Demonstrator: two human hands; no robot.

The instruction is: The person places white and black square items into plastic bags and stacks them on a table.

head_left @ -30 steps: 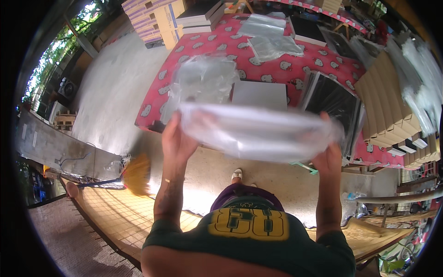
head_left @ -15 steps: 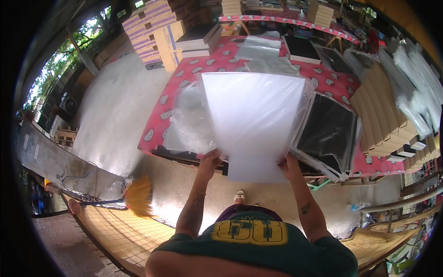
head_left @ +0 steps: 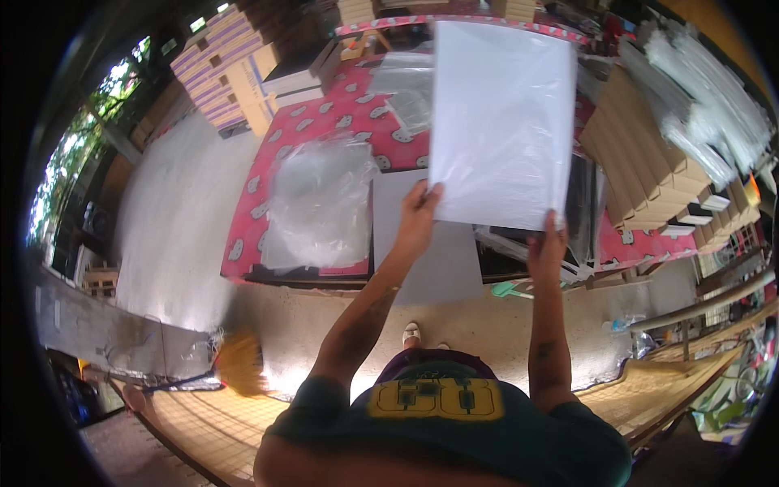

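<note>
A flat white panel in a clear plastic sleeve [head_left: 503, 122] is raised over the right part of the table, between both hands. My left hand [head_left: 418, 215] is closed on its lower left corner. My right hand [head_left: 548, 247] grips the lower right corner. Below, a plain pale grey sheet [head_left: 430, 268] lies on the table and sticks out past its front edge. To its left is a pile of clear plastic sleeves [head_left: 320, 203]. Black panels in plastic [head_left: 580, 215] lie on the right, mostly hidden behind the raised panel.
The table has a pink patterned cover [head_left: 243, 219]. Stacked cartons [head_left: 223, 73] stand at the back left, beside black-topped boxes [head_left: 300, 77]. Folded brown cardboard [head_left: 641, 154] and plastic-wrapped rolls [head_left: 706, 97] crowd the right. A straw broom [head_left: 239, 365] is at lower left.
Both hands have lifted the sleeved white panel and carried it up and to the right. More of the pale grey sheet beneath now shows.
</note>
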